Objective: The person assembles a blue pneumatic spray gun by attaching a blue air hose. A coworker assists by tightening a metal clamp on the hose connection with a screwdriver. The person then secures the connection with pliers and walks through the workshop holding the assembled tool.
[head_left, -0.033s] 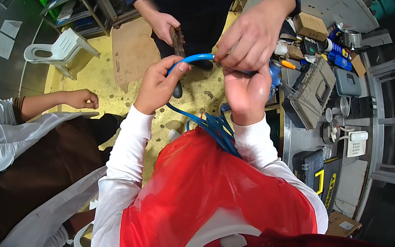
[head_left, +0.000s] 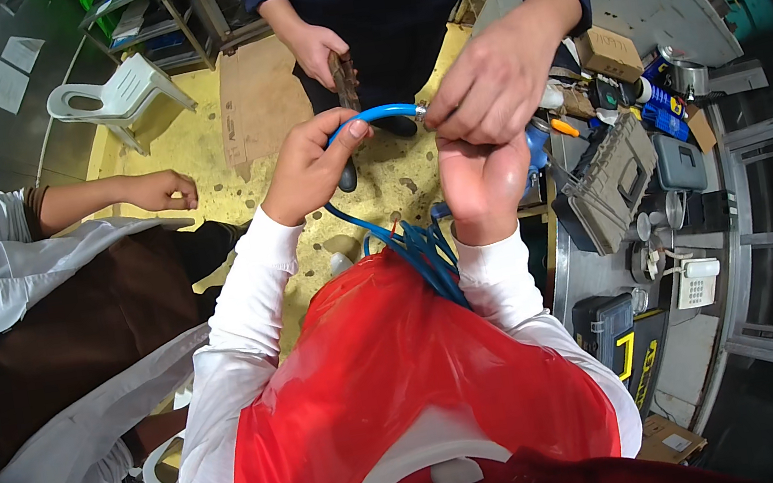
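Observation:
A blue hose (head_left: 388, 111) bends in an arch in front of me, pinched between the thumb and fingers of my left hand (head_left: 311, 161). At its right end is a small metal piece (head_left: 422, 112), beside a co-worker's hand (head_left: 497, 78). My right hand (head_left: 486, 178) is just under that hand, its fingers hidden behind it, so what it holds does not show. The rest of the hose hangs in loose loops (head_left: 428, 255) by my apron. In the other hand (head_left: 318, 51) the co-worker grips a dark, worn tool (head_left: 346, 84).
At the right, a cluttered workbench (head_left: 571, 255) bears a grey tool case (head_left: 609, 175), a cardboard box (head_left: 609, 52) and a telephone (head_left: 699, 282). Another person's arm (head_left: 104, 200) reaches in from the left. A white plastic chair (head_left: 124, 93) stands farther back.
The co-worker's fingers have shifted slightly at the hose end, and the metal piece shows more. The hand of the person at the left has moved a little to the right. My hands look almost unmoved.

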Tool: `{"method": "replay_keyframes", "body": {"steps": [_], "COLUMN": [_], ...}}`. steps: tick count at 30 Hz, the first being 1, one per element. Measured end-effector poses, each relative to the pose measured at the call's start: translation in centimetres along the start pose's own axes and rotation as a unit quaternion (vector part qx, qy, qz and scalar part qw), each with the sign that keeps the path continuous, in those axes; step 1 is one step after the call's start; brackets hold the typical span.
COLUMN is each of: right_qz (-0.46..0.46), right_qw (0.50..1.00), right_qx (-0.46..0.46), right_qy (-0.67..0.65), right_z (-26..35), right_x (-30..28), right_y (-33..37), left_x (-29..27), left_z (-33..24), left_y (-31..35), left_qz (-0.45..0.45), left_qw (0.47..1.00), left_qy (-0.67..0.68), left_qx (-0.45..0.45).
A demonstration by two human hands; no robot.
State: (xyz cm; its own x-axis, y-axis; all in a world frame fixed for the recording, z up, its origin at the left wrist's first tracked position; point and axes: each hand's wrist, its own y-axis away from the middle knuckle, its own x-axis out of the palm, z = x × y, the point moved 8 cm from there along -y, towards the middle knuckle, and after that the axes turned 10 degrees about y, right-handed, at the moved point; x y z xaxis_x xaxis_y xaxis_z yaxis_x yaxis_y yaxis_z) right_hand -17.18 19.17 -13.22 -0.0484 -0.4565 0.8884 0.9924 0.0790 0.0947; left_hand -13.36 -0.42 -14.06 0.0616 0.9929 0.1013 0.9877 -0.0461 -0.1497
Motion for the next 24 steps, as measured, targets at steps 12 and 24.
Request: {"method": "replay_keyframes", "body": {"steps": [12, 24], "right_qz": [0.028, 0.067], "right_qw": [0.998, 0.995], "right_qx": [0.063, 0.069], "right_qy": [-0.006, 0.030], "right_z": [-2.7, -4.3], "right_x": [1.3, 1.9], "right_y": [-0.5, -0.1], "left_x": [-2.7, -3.9], "left_z": [-1.8, -2.6], "left_y": [0.9, 2.3], "left_qz": [-0.084, -0.115], "left_qw": [0.996, 0.993], "left_qy": [-0.024, -0.019], "left_qx": [-0.021, -0.001]}}
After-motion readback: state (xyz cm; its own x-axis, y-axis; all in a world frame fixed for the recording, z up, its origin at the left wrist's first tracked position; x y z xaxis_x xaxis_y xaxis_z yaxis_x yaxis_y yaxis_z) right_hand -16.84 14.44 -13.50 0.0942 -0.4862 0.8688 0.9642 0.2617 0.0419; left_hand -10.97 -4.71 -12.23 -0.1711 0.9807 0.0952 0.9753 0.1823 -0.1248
